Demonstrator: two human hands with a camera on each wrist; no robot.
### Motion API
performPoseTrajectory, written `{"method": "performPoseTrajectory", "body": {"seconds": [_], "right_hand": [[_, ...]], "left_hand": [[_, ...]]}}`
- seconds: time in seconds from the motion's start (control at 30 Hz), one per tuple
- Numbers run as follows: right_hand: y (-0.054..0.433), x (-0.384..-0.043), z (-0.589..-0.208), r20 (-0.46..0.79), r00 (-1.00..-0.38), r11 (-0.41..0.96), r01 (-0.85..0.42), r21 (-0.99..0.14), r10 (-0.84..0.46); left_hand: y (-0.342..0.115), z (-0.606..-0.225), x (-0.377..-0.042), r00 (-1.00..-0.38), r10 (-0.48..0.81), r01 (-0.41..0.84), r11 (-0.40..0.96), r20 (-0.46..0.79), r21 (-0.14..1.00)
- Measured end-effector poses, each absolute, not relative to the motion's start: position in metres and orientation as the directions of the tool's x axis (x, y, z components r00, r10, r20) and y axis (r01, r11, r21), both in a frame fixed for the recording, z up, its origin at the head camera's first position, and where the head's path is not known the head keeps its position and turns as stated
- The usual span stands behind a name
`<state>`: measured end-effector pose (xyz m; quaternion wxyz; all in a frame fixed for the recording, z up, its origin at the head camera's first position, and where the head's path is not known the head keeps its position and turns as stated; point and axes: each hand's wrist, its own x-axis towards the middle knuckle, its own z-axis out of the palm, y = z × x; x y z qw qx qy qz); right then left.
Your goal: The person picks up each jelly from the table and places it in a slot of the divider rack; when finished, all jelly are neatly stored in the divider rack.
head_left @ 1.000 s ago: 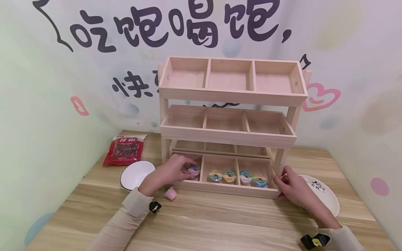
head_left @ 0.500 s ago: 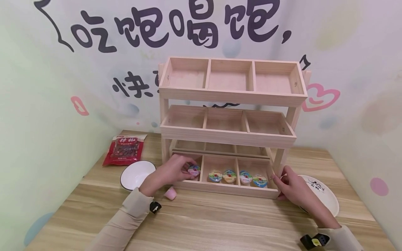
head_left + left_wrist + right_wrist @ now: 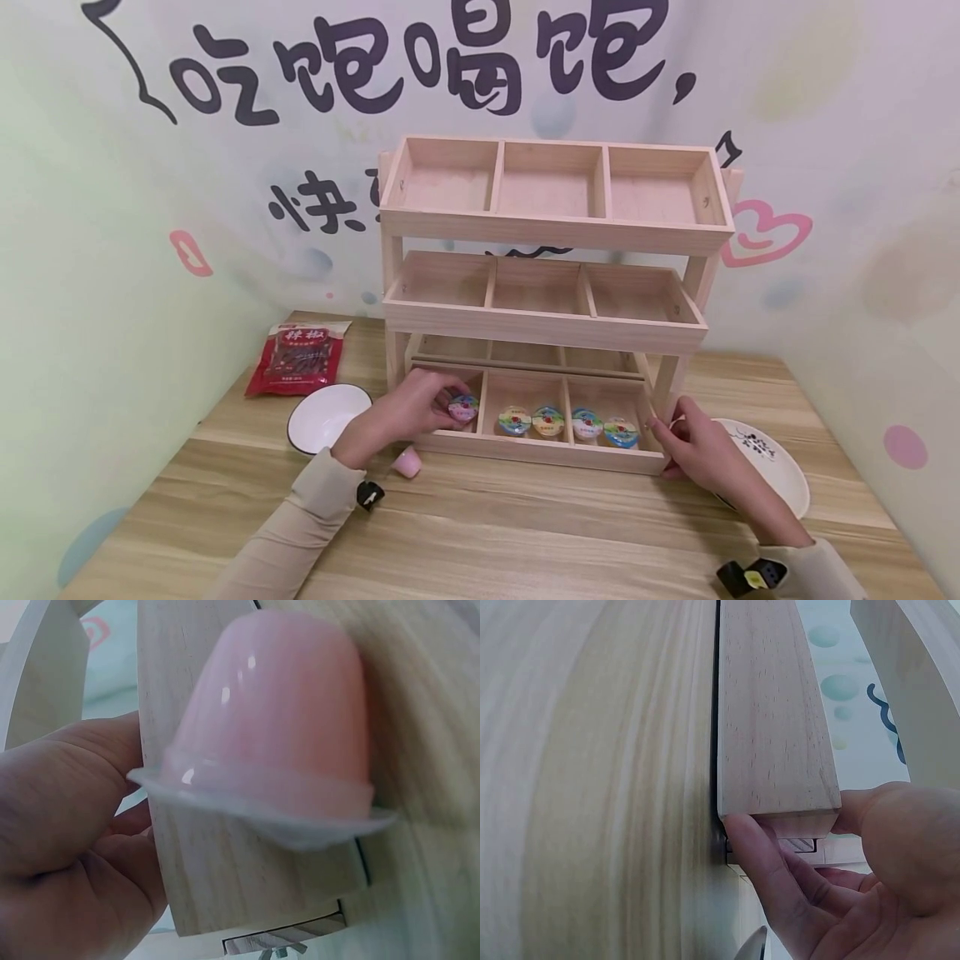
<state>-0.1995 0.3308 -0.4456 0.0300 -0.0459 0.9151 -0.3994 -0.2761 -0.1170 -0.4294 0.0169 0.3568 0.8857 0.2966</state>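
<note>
A three-tier wooden rack (image 3: 555,233) stands on the table, each tier split into three compartments. My left hand (image 3: 408,408) reaches into the bottom tier's left compartment and pinches a jelly cup (image 3: 463,407) with a printed lid. Beside this hand, on the table in front of the rack, a pink jelly cup (image 3: 407,462) lies tipped over; it looms large in the left wrist view. My right hand (image 3: 701,446) grips the right end of the bottom tier (image 3: 780,735), fingers round its corner. Two jelly cups (image 3: 531,422) lie in the middle compartment and two more (image 3: 603,427) in the right one.
To the left, a white bowl (image 3: 326,417) sits partly behind my left forearm, with a red packet of dried chili (image 3: 297,358) farther back. On the right, a white plate (image 3: 772,467) with a dark pattern lies partly under my right arm. A printed wall closes off the back.
</note>
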Motion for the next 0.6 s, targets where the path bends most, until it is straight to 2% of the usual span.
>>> {"method": "performPoseTrajectory", "body": {"seconds": [0.3,0.6], "right_hand": [[0.331,-0.200,-0.444,-0.022,-0.994,0.681,-0.055,-0.731,-0.104],[0.330,-0.200,-0.445,-0.034,-0.994,0.688,-0.046,-0.725,-0.102]], "left_hand": [[-0.122,-0.422,-0.274,-0.752,0.644,0.596,0.569,0.143,0.567],[-0.137,-0.401,-0.262,-0.767,0.617,0.611,0.617,0.176,0.496]]}}
